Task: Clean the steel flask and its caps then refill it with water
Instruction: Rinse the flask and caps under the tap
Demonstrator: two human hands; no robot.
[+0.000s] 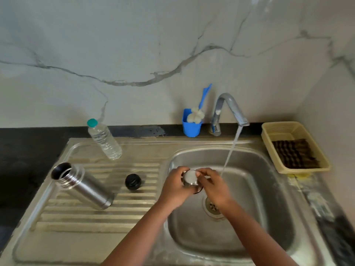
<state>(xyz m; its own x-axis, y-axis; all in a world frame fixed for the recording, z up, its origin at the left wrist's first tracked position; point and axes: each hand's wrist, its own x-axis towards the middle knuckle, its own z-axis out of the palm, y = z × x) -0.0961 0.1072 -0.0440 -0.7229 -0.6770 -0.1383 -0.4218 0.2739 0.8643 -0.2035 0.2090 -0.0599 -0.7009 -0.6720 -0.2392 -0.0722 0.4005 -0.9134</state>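
While tap [228,110] water ran, left hand [173,186] and right hand [212,184] both gripped the steel cap [190,177] over the sink [249,154] for rinsing. Flask [82,186] lay open beside the black cap [133,181], awaiting cleaning.

Two bare forearms entered the frame from the lower edge, no sleeve showing on either as far up as the view reached. Neither wrist carried a watch, band or bangle. The left hand [175,186] and the right hand [212,184] wore no gloves, and no ring could be made out on any finger in view. The fingernails looked short and plain, though the picture was too soft there to show them clearly.
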